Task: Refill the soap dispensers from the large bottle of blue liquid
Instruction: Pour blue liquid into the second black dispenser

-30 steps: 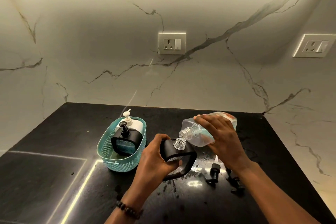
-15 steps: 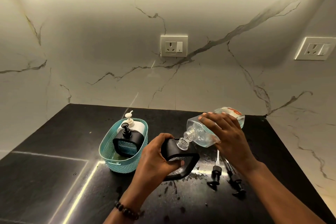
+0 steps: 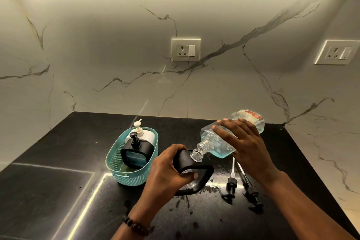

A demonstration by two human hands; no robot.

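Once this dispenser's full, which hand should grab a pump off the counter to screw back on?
The right hand, probably. Both loose pumps lie on the counter directly beneath it, beside the large bottle it tips. The left hand grips the open dispenser, steadying it.

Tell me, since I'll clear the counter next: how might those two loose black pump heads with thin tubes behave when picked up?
The two black pump heads probably feel light and top-heavy, their thin tubes likely bendy. They lie on the wet black countertop, so they may be slippery and could drip.
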